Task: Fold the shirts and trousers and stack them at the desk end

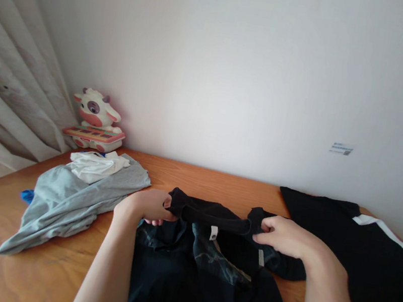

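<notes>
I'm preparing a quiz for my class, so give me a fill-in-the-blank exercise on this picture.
Besides the left hand, the ____ hand holds the black garment.
The white cloth lies on a ____ garment.
The curtain hangs at the picture's ____ edge, beside the cow toy.

Missing words: right; gray; left.

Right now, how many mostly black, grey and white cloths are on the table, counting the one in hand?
Black: 2 (held cloth, right-side cloth)
Grey: 1 (grey cloth)
White: 1 (white cloth)
Total: 4
</notes>
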`<state>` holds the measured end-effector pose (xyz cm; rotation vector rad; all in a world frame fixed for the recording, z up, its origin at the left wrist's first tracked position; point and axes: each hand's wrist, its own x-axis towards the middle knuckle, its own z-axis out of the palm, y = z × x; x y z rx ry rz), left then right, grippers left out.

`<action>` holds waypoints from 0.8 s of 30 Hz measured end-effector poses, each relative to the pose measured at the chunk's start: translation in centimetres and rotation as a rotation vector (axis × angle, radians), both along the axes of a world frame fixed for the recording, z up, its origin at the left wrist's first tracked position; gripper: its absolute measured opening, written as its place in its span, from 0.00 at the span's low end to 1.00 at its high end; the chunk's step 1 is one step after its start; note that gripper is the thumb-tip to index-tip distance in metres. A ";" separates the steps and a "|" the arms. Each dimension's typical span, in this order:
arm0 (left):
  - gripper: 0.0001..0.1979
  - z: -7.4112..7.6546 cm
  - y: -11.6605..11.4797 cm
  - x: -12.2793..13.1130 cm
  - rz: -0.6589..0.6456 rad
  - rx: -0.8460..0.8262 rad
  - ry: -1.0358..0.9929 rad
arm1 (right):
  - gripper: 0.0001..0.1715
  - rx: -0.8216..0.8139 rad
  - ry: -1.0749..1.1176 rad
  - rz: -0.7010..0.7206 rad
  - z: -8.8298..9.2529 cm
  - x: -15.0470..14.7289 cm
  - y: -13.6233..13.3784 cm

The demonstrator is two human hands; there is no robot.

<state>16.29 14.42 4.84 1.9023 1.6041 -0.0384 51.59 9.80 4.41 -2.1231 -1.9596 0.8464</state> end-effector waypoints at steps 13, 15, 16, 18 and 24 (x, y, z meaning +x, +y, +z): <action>0.27 -6.8 4.3 5.7 0.201 0.759 -0.093 | 0.46 0.456 -0.019 -0.101 -7.3 -4.6 5.6; 0.24 -8.3 3.8 6.4 0.176 0.573 0.084 | 0.40 0.307 -0.161 -0.081 -9.1 -5.1 5.6; 0.25 -9.0 3.5 6.7 0.181 0.519 0.153 | 0.38 0.266 -0.214 -0.084 -9.9 -5.3 5.5; 0.30 -10.4 3.2 7.3 0.194 0.499 0.250 | 0.37 0.242 -0.275 -0.106 -11.3 -5.9 5.2; 0.32 -12.3 3.7 6.8 0.127 0.559 0.275 | 0.38 0.288 -0.344 -0.160 -13.0 -6.1 4.9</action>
